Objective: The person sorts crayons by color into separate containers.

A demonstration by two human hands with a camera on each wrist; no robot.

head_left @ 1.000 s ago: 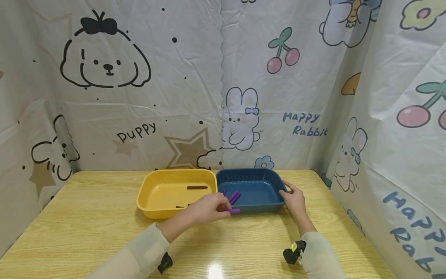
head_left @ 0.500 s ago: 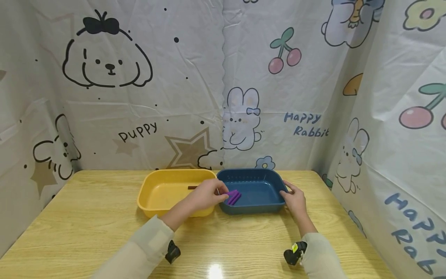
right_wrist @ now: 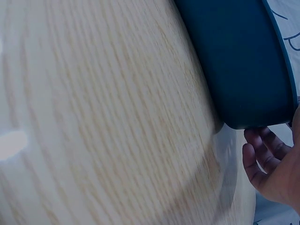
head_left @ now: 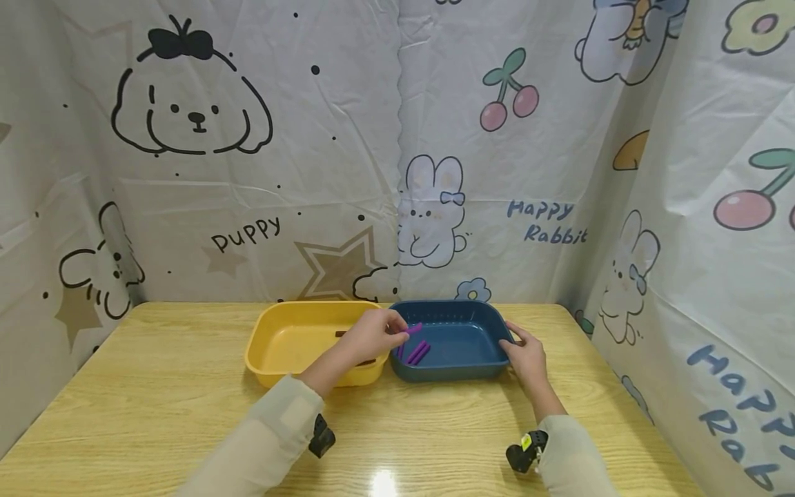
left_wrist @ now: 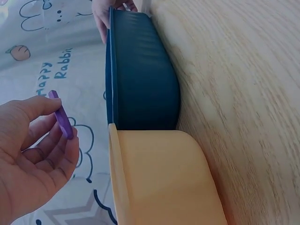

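Observation:
My left hand [head_left: 373, 335] pinches a short purple stick [head_left: 415, 328] between thumb and fingers, above the left end of the blue tub [head_left: 459, 373]. In the left wrist view that purple stick [left_wrist: 62, 117] has flat sides and lies between thumb tip and fingertips. Below it, several purple sticks [head_left: 419, 353] lie inside the tub near its left wall. My right hand [head_left: 525, 353] holds the tub's right end, thumb at the rim. The right wrist view has the fingers of the right hand [right_wrist: 274, 164] against the tub's outer wall.
A yellow tub [head_left: 279, 378] stands against the blue one on its left. Brown sticks [head_left: 366, 362] lie in it, partly hidden by my left arm. Both tubs stand on a wood-grain table [head_left: 155, 400], in front of a printed cloth [head_left: 335, 172].
My left hand has carried the purple stick from the blue tub's front rim up and back over its left end. The right hand keeps its hold on the tub.

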